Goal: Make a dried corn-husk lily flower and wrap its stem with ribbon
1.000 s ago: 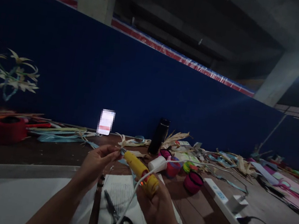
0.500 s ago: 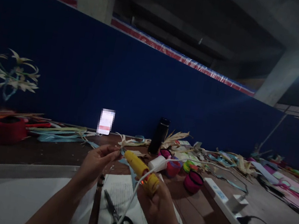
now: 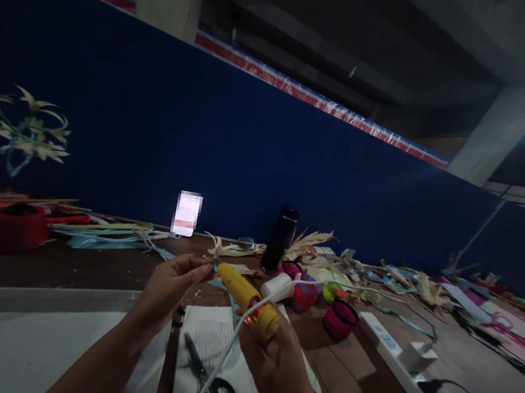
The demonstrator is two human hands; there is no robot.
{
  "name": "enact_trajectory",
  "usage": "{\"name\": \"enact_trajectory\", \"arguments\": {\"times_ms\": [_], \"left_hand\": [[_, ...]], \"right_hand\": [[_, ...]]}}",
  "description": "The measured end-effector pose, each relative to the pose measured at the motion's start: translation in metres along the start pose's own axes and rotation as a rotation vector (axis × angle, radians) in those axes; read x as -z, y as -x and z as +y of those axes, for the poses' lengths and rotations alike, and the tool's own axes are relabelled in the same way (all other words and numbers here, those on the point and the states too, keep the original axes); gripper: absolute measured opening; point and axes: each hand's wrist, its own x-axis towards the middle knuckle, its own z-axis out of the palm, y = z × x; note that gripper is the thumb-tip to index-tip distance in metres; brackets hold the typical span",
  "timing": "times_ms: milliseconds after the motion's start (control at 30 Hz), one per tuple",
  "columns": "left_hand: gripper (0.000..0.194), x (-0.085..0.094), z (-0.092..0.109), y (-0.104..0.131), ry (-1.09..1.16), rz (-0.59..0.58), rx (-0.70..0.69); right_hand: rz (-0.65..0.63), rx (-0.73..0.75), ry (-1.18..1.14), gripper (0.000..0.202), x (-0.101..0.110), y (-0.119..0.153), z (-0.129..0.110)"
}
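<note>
My right hand [image 3: 274, 351] is wrapped round a yellow tool [image 3: 242, 290] with a white cable and a small red light, which looks like a glue gun. Its front end points up and left, close to the fingertips of my left hand [image 3: 176, 282]. Those fingertips are pinched together on a small pale blue piece [image 3: 215, 265], partly hidden by the fingers. Black-handled scissors [image 3: 208, 377] lie on a printed sheet [image 3: 208, 331] below, between my forearms.
A lit phone [image 3: 186, 214] and a black bottle [image 3: 280, 238] stand at the back. On the right lies a white power strip [image 3: 402, 365] with plugs. Red [image 3: 21, 229] and pink [image 3: 340, 318] round items, dry husks and blue strips are scattered about. Pale flowers [image 3: 29, 126] rise at left.
</note>
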Motion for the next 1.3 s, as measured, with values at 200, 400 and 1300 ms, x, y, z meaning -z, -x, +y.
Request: {"name": "enact_trajectory", "arguments": {"times_ms": [200, 400, 1300], "left_hand": [[0.025, 0.0038, -0.0032, -0.0019, -0.006, -0.019, -0.014], [0.025, 0.0015, -0.0005, 0.0001, -0.048, -0.012, -0.015], [0.022, 0.0030, -0.0029, -0.0010, -0.040, -0.014, -0.032]], "right_hand": [[-0.102, -0.093, 0.035, 0.018, 0.0018, 0.0030, -0.0007], [-0.069, -0.068, 0.034, 0.019, 0.0011, 0.0009, -0.0060], [-0.092, -0.082, -0.018, 0.020, 0.0011, 0.0020, -0.0024]]}}
